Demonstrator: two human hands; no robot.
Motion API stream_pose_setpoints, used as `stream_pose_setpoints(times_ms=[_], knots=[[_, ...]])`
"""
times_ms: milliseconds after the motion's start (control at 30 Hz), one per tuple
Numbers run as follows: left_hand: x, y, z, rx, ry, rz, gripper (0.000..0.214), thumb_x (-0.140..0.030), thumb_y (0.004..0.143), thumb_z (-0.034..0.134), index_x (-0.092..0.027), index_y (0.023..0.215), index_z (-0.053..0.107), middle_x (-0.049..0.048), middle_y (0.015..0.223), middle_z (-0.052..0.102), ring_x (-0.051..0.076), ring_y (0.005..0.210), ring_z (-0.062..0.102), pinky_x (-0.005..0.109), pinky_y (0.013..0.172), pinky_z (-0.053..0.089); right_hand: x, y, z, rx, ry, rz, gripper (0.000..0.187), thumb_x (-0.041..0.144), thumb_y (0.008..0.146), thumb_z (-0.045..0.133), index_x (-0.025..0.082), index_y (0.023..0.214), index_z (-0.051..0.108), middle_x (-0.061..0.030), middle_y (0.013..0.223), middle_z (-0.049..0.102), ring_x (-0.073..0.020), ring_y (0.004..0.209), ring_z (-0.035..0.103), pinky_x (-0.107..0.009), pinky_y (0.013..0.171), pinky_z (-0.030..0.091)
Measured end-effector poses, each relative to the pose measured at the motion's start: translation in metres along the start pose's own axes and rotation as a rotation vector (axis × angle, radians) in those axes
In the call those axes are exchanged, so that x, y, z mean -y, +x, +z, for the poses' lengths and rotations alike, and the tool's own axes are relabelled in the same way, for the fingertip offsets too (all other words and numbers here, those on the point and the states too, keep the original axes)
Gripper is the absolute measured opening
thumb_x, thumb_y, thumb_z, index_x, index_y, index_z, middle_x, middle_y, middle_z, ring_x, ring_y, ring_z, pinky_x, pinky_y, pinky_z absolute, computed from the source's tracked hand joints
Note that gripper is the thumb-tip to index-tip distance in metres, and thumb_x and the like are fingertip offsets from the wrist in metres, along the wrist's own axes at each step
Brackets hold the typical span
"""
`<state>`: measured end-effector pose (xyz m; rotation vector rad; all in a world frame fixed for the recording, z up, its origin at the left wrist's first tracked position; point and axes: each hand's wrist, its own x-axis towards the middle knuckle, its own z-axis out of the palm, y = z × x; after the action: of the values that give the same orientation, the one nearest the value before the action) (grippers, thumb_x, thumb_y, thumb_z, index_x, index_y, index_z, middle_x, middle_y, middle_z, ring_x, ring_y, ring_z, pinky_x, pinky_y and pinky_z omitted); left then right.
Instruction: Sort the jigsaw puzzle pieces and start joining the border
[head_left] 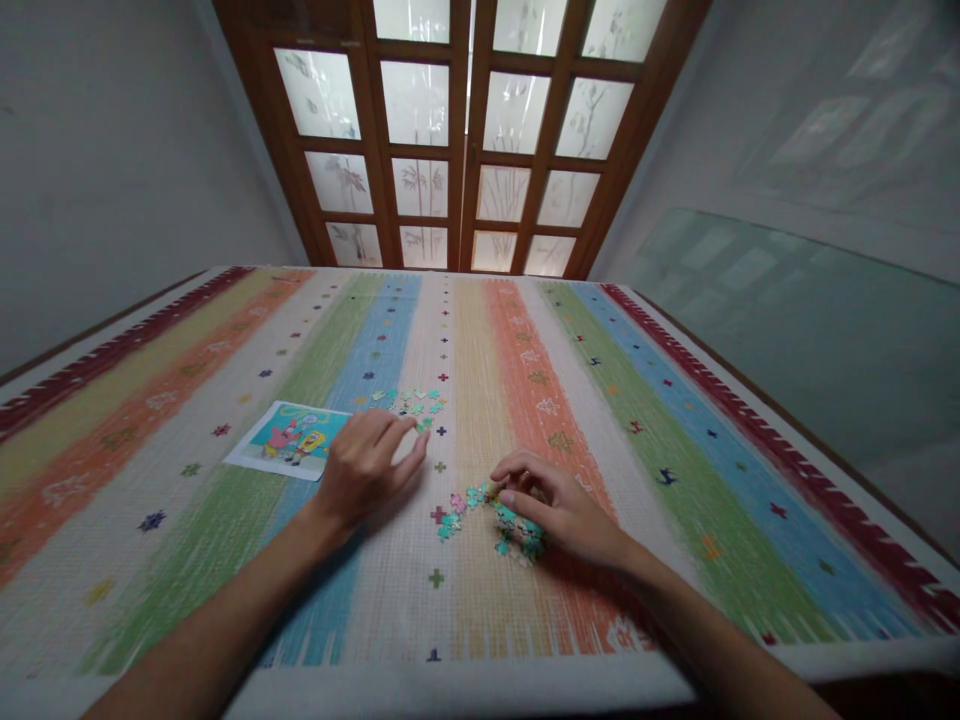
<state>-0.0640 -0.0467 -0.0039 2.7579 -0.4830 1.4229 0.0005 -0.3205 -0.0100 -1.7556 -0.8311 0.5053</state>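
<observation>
My left hand (367,468) is closed in a pinch, with a small green jigsaw puzzle piece (424,426) at its fingertips. Just beyond it lies a loose group of teal and green puzzle pieces (412,400). Under its wrist side sits a printed picture card (281,440) showing cartoon figures, partly covered by the hand. My right hand (559,505) has its fingers curled and thumb near the index finger; whatever is between them is too small to name. Below that hand is a heap of pieces (517,535), partly hidden. Several more pieces (457,510), pink and teal, lie to its left.
A striped, patterned cloth (480,380) covers the table. Wooden doors with frosted panes (457,190) stand past the far edge. A glass panel (810,330) leans along the right wall, and a plain wall rises on the left.
</observation>
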Motion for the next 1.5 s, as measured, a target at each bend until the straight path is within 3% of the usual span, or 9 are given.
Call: stream_pose_setpoints(times_ms=[167, 333, 533, 833, 1167, 1500], knots=[[0.032, -0.011, 0.008, 0.286, 0.064, -0.223, 0.024, -0.033, 0.1, 0.054, -0.018, 0.084, 0.064, 0.0081, 0.082, 0.064, 0.025, 0.079, 0.06, 0.036, 0.071, 0.047, -0.001, 0.001, -0.002, -0.014, -0.034, -0.015, 0.018, 0.04, 0.093, 0.065, 0.023, 0.1, 0.067, -0.007, 0.096, 0.064, -0.0218, 0.084, 0.059, -0.037, 0.073, 0.045], [0.035, -0.018, 0.011, 0.501, 0.046, -0.379, 0.027, -0.035, 0.096, 0.052, -0.02, 0.077, 0.063, 0.011, 0.083, 0.065, 0.029, 0.082, 0.06, 0.041, 0.072, 0.048, -0.001, 0.003, -0.006, -0.058, -0.069, -0.044, 0.014, 0.036, 0.093, 0.062, 0.024, 0.095, 0.068, -0.0073, 0.095, 0.065, -0.0221, 0.083, 0.059, -0.038, 0.074, 0.044], [0.036, -0.022, 0.012, 0.524, 0.089, -0.358, 0.029, -0.035, 0.094, 0.053, -0.022, 0.069, 0.062, 0.0111, 0.075, 0.064, 0.03, 0.078, 0.058, 0.041, 0.068, 0.048, -0.004, 0.006, -0.013, -0.125, -0.115, -0.058, 0.015, 0.035, 0.093, 0.061, 0.023, 0.092, 0.069, -0.0074, 0.095, 0.067, -0.0221, 0.083, 0.06, -0.039, 0.076, 0.045], [0.036, -0.02, 0.012, 0.599, 0.089, -0.375, 0.032, -0.036, 0.096, 0.053, -0.022, 0.068, 0.061, 0.0115, 0.075, 0.066, 0.03, 0.079, 0.06, 0.041, 0.069, 0.048, -0.016, 0.011, -0.031, -0.287, -0.215, -0.024, 0.019, 0.037, 0.088, 0.06, 0.022, 0.087, 0.07, -0.0076, 0.085, 0.067, -0.0217, 0.073, 0.058, -0.037, 0.068, 0.043], [0.037, -0.02, 0.01, 0.611, 0.048, -0.395, 0.028, -0.03, 0.093, 0.053, -0.021, 0.069, 0.064, 0.011, 0.074, 0.065, 0.029, 0.078, 0.06, 0.041, 0.069, 0.048, -0.029, 0.012, -0.044, -0.248, -0.305, 0.023, 0.015, 0.034, 0.086, 0.061, 0.024, 0.082, 0.071, -0.0086, 0.083, 0.07, -0.0244, 0.077, 0.063, -0.038, 0.069, 0.046], [0.04, -0.025, 0.014, 0.564, 0.101, -0.336, 0.03, -0.031, 0.094, 0.048, -0.022, 0.071, 0.065, 0.0105, 0.074, 0.065, 0.028, 0.077, 0.058, 0.039, 0.067, 0.047, -0.035, 0.013, -0.06, -0.186, -0.424, 0.026, 0.02, 0.025, 0.089, 0.062, 0.021, 0.095, 0.081, -0.0104, 0.09, 0.073, -0.025, 0.081, 0.065, -0.039, 0.075, 0.048]])
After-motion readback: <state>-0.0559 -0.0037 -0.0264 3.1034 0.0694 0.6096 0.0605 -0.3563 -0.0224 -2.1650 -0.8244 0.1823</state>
